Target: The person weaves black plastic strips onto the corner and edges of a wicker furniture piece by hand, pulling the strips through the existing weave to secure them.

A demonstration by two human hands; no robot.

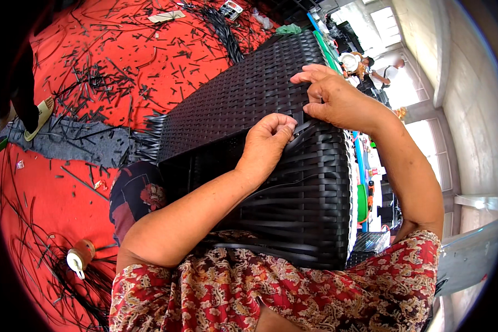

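A large piece of black wicker-like weaving [243, 83], made of flat glossy strips over a box-like frame, lies across the space before me. My left hand [265, 141] is closed, thumb and fingertips pinching a black flat strip [301, 123] at the corner of the weave. Just to the right and above, my right hand [335, 97] hovers over the same corner with its fingers apart, thumb beside the strip. Below the hands, loose parallel strips [271, 213] run along the near side toward my lap. What lies under my left fingertips is hidden.
Red floor covering [149, 72] is littered with black strip offcuts. A grey cloth [88, 145] lies at the left, near another person's sandalled foot [40, 119]. A jar with a white lid [78, 260] stands lower left. People [390, 72] are at the far right.
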